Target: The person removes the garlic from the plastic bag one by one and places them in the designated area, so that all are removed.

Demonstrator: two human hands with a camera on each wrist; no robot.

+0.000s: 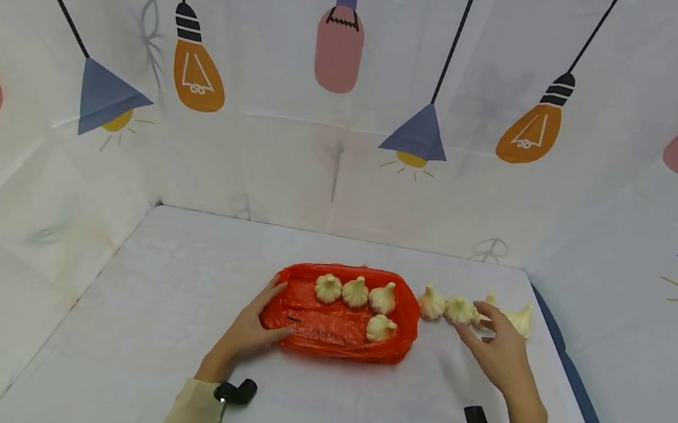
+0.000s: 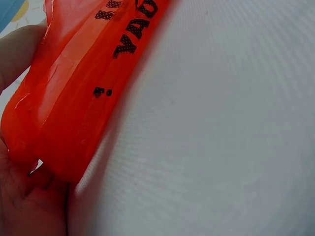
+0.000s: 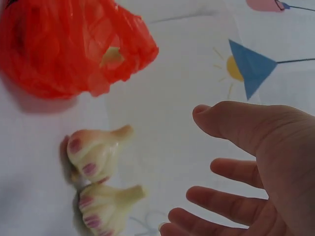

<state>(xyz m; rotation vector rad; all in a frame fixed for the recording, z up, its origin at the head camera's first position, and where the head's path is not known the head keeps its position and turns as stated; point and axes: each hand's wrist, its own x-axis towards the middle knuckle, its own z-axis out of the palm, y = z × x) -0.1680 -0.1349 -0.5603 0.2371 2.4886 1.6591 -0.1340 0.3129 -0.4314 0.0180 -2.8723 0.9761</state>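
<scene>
A red plastic bag, spread like a tray, lies mid-table with several garlic bulbs on it. My left hand braces its left corner, straight fingers along the side and thumb along the front; the left wrist view shows the red bag against my left hand. Several more garlic bulbs lie in a row on the table to the right of the bag. My right hand hovers over them with fingers spread, holding nothing. In the right wrist view my right hand sits beside two bulbs.
A white cloth covers the table, and printed fabric walls close it in at the back and both sides. The blue table edge runs down the right. Black wrist mounts sit at both cuffs.
</scene>
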